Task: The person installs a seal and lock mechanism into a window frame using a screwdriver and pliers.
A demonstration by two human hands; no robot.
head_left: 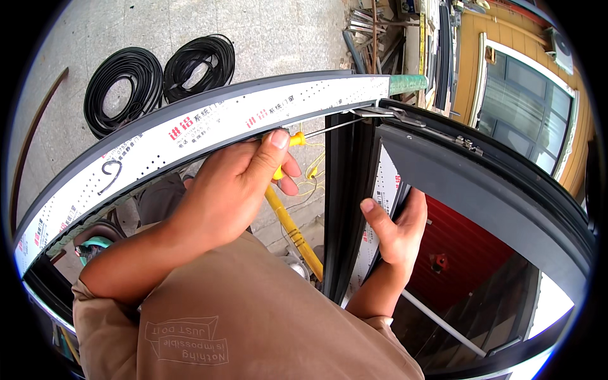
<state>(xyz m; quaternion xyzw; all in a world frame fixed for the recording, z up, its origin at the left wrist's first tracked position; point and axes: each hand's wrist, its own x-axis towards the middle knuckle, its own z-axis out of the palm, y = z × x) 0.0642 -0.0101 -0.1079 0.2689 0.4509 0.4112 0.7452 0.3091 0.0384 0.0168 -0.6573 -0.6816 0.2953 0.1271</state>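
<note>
My left hand [237,177] is closed around the yellow handle of a screwdriver [297,139]. Its thin shaft points right, with the tip at or close to the metal hinge arm [396,115] in the corner of a dark grey window frame [209,123]. White printed film covers much of that frame. Just below the hinge, my right hand [400,231] grips the edge of the opened window sash [456,155], thumb on the near side and the fingers partly hidden behind it. Whether the tip sits in a screw is too small to tell.
Two coils of black rubber strip [123,92] lie on the concrete at the far left. A yellow pole [294,234] slants beneath my left hand, beside a thin yellow cord [312,171]. Scrap lengths [367,35] are piled at the back, near a yellow wall [472,38] with a window.
</note>
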